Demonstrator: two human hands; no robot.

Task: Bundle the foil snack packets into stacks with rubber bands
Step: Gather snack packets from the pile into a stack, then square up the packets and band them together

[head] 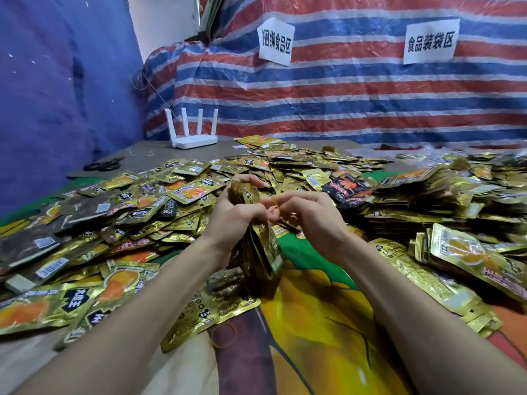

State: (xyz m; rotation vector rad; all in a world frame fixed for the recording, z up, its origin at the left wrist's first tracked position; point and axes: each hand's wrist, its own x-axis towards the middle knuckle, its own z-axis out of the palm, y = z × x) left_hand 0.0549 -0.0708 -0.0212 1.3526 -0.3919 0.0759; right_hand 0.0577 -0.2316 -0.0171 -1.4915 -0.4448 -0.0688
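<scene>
The left hand [231, 215] holds a stack [263, 246] of gold foil packets on edge above the middle of the bench [308, 323], its fingers [251, 181] curled over the top of the stack. Just to the right, the right hand [313, 220] pinches a thin yellow rubber band [275, 206] between thumb and fingertips, close against the stack's side. Whether the band already loops round the stack cannot be told. The two hands nearly touch.

Loose packets [182, 192] lie heaped across the bench to the left, behind and to the right. A second band [224, 334] lies flat on the patterned cloth near the left forearm. At the far left edge are black scissors [104, 165] and a white router [194, 132]. Two paper signs [275, 41] hang on the striped tarp [342, 104] behind.
</scene>
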